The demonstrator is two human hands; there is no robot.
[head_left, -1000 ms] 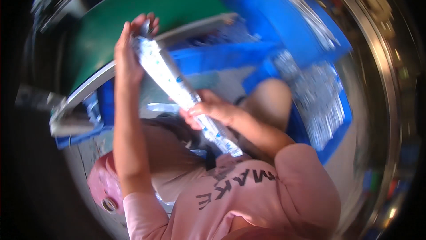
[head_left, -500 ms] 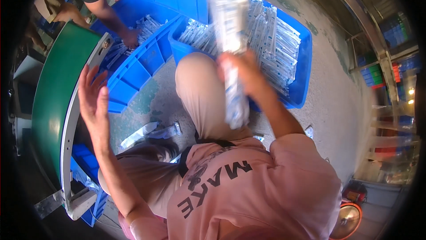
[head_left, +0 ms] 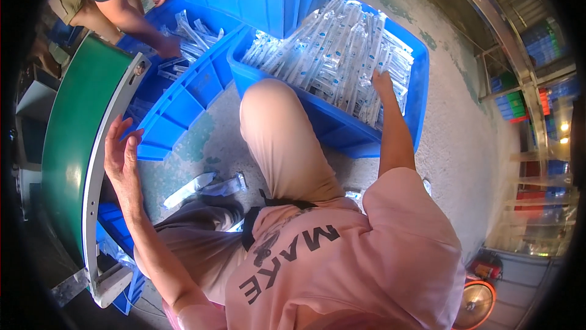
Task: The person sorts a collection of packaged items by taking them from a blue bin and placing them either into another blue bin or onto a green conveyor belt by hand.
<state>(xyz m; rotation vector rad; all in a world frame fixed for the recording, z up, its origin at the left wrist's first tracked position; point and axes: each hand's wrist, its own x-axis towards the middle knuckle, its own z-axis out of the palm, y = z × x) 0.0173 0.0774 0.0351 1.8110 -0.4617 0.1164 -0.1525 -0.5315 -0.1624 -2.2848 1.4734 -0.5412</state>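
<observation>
right hand [head_left: 383, 81]: flat on the packs [head_left: 342, 55] in the bin [head_left: 421, 86], holding nothing yet.
left hand [head_left: 121, 154]: open, empty, by the belt [head_left: 73, 141].
packs: light, slippery, bendy; best pinched mid-length.

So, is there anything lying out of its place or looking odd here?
Yes. Two clear plastic packets lie loose on the concrete floor, beside the person's knee, while the others are stacked in the blue bin. The right hand rests on that stack; the left hand is open beside the green conveyor.

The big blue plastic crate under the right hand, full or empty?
Full: the big blue plastic crate is heaped with clear plastic packets; the right hand rests on them.
</observation>
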